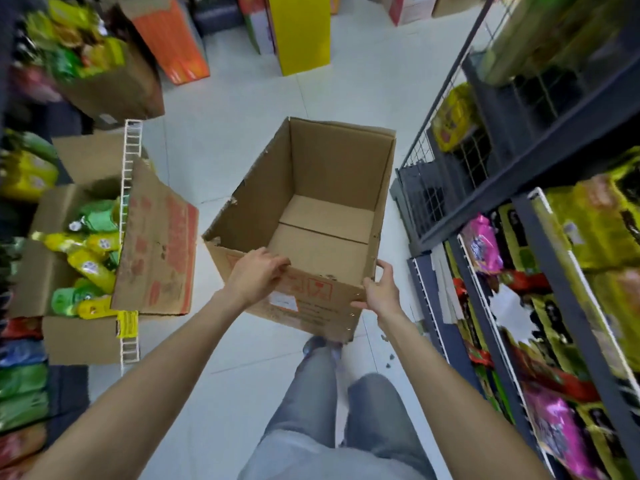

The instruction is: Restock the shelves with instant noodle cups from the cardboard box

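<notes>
A brown cardboard box (325, 174) is held up over the white floor, tilted away from me, and its inside is bare with nothing in it. My left hand (254, 275) grips the near top rim, fingers curled over the edge. My right hand (377, 289) grips the near right corner, thumb on the outer face. No noodle cups show in the box. Dark metal shelves (540, 237) on the right carry yellow, pink and red packets.
An open carton (152, 244) of green and yellow packets sits on the floor at left, with a white wire rack (130, 188) leaning against it. More cartons and a yellow box (301, 32) stand farther down the aisle. My legs are below the box.
</notes>
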Demonstrator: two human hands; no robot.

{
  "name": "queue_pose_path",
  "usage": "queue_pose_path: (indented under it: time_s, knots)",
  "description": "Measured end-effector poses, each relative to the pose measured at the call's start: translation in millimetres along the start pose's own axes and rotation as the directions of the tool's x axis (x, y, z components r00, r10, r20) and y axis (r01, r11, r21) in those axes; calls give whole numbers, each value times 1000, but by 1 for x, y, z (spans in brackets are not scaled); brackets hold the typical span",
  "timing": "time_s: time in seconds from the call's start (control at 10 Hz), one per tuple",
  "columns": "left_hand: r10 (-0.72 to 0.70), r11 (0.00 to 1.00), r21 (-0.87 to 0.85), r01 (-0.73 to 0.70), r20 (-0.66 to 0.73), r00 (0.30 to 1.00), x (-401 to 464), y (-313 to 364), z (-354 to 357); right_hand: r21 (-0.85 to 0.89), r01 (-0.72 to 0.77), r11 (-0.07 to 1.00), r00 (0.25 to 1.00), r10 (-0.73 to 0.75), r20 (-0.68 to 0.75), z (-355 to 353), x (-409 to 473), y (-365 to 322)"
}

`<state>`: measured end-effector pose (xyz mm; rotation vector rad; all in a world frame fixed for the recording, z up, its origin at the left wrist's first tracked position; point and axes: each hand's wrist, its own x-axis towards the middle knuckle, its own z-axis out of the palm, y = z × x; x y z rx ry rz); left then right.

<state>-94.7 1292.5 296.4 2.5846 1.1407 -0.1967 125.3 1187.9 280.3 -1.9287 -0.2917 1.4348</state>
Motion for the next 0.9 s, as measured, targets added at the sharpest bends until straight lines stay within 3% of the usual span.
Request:
queue_pose_path:
  time_s: [0.3, 0.4, 0.6, 0.7, 0.8, 0.9]
  knots:
    - [48, 997, 58, -54, 93, 995, 200, -53, 51, -89, 5, 996, 1000, -5, 4, -32, 214, -71]
    - [9, 999, -34, -5, 126, 992, 249, -72, 94, -90, 19, 996, 1000, -17, 23, -42, 288, -76]
    - [122, 992, -17, -121, 134, 983, 331, -71, 183, -91, 66, 994, 996, -71, -54, -66, 411, -49]
    - [95, 995, 3, -96, 132, 987, 361, -61, 218, -103, 37, 994, 989, -51, -139, -79, 455, -33]
    - [4, 999, -40, 3, 190, 982, 382, -42, 243, -228, 1, 974, 954, -69, -293, -82, 475, -28]
    - [-64, 972, -198, 124, 285, 956, 398, -22, 257, -282, -121, 952, 879, -30, -477, -88, 472, -28]
